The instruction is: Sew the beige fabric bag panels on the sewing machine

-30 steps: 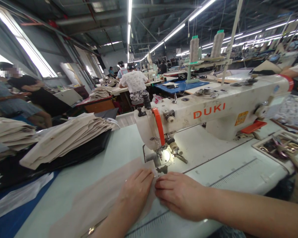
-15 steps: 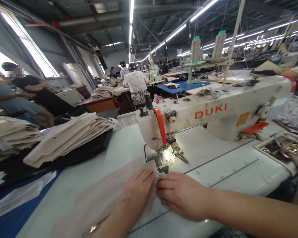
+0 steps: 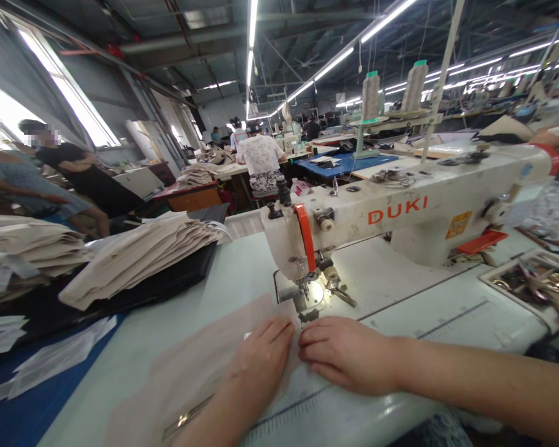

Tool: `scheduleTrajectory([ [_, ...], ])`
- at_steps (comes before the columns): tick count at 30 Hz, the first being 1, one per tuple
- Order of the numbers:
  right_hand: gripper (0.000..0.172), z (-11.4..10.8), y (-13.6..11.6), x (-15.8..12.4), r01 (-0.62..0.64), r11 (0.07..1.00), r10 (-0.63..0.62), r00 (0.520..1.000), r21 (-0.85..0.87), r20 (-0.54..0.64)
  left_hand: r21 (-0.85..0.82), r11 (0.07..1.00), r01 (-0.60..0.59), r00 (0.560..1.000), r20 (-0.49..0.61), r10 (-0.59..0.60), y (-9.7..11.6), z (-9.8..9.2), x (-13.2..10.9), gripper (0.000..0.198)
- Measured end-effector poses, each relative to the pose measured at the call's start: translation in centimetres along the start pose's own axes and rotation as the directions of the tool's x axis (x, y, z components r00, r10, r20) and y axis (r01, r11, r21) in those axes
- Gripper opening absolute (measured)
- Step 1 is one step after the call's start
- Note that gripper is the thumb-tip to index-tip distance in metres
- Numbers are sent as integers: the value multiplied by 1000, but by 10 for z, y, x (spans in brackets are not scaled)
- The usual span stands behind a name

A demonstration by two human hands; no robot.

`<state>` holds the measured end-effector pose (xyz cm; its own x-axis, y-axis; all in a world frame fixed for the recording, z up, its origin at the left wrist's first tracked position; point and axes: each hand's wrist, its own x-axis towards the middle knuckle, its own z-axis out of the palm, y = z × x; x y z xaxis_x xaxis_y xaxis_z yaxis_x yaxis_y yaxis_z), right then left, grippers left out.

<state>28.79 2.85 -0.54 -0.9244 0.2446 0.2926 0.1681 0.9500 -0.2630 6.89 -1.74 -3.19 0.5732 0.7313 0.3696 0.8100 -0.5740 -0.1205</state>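
Observation:
A thin, pale pinkish fabric piece (image 3: 200, 341) lies on the sewing table, its far corner just in front of the presser foot (image 3: 306, 287) of the white sewing machine (image 3: 400, 208). My left hand (image 3: 263, 351) rests on this fabric with fingers together, pressing and gripping it close to its right edge. At that same edge is my right hand (image 3: 342, 351), its fingers curled and closed along the cloth; the thumb is mostly hidden. Beside my left wrist lies a slim metal piece with a gold-coloured part (image 3: 182, 421), partly covered by the forearm.
Stacked beige fabric pieces (image 3: 140, 261) lie on black material at left, with white strips (image 3: 63, 357) on blue cloth. A parts tray (image 3: 531, 279) sits at right. Thread cones (image 3: 370, 96) stand behind the machine. Two people (image 3: 81, 171) are at left; another person (image 3: 261, 155) sits ahead.
The whole view has shifted slightly to the right. The hands stay at the fabric's edge, and the right one lies flatter and slightly farther from the left. A person at far left has lowered a forearm.

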Motion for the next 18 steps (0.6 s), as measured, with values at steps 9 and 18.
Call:
scheduleTrajectory([
  [9,18,1,22,17,-135,967,136,991,-217,-11,-79,987,138,990,-5,-139,9,-2,-4,33],
  [18,19,-2,40,8,-112,939,115,993,-326,-10,-90,990,105,994,-11,-106,5,13,19,33],
])
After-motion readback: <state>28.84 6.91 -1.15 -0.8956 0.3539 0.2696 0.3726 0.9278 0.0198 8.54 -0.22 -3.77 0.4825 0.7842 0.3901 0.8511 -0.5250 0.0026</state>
